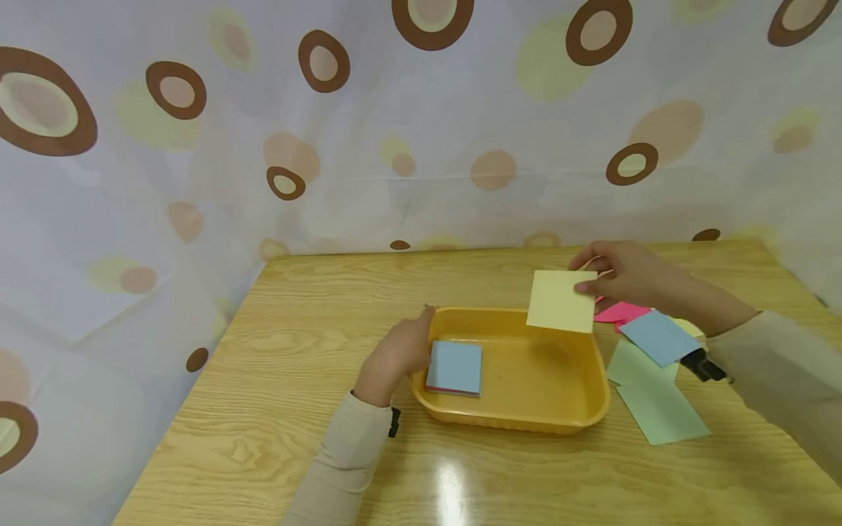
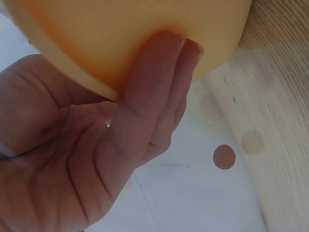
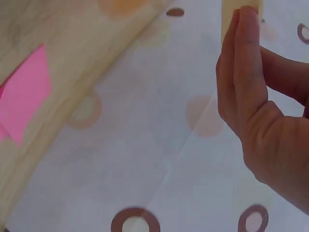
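My right hand point(image 1: 628, 274) pinches a pale yellow paper square point(image 1: 559, 301) at its right edge, fingers behind and thumb in front. The sheet hangs over the back right corner of an orange-yellow plastic tray point(image 1: 509, 422). In the right wrist view only a narrow strip of the paper point(image 3: 229, 21) shows at the fingertips. On the tray's left side, my left hand point(image 1: 397, 356) grips the rim. Its fingers point(image 2: 149, 87) press against the outer wall point(image 2: 212, 29) in the left wrist view. Inside the tray at the left lies a neat stack of square papers with a blue one point(image 1: 455, 367) on top.
Right of the tray, loose papers overlap on the wooden table point(image 1: 309, 307): pink sheets point(image 1: 621, 313), a blue square point(image 1: 661, 338) and pale green sheets point(image 1: 663, 413). The right forearm passes above part of them. A curtain with printed ovals point(image 1: 421, 146) stands along the table's back edge.
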`<state>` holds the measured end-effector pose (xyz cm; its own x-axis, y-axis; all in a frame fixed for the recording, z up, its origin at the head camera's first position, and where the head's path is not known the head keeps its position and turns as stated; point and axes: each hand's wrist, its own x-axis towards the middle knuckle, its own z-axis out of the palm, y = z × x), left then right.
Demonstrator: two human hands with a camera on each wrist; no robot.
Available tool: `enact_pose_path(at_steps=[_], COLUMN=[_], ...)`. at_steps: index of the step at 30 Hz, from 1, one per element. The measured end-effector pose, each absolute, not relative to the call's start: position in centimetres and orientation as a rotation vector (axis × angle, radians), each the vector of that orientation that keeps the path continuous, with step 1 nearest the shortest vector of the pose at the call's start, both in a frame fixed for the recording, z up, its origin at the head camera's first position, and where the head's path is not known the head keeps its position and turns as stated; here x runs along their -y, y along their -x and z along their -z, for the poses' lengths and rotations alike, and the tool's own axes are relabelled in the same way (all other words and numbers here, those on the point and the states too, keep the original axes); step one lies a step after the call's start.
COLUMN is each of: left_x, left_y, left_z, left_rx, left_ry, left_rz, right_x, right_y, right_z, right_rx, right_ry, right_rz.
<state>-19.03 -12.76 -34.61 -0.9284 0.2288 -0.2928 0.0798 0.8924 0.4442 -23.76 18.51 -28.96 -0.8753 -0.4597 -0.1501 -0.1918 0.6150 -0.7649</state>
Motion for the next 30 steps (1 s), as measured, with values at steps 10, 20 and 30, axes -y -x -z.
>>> enact_pose_path(at_steps=[10, 20, 30], left_x=[12.8, 12.9, 13.0], left_y=[19.1, 19.1, 19.2], left_z=[35.0, 35.0, 34.8], left_rx=[-2.715, -2.74, -2.743], left_ry=[-0.217, -0.278, -0.251], left_rz=[-0.646, -0.647, -0.598], right_x=[-9.2, -4.4, -2.8], right_y=[23.3, 24.3, 23.8], right_z=[32.0, 34.8, 35.7], right_rx=[-2.205, -2.207, -2.254], right_ry=[0.573, 0.425, 0.437], right_rz=[1.005, 0.905, 0.873])
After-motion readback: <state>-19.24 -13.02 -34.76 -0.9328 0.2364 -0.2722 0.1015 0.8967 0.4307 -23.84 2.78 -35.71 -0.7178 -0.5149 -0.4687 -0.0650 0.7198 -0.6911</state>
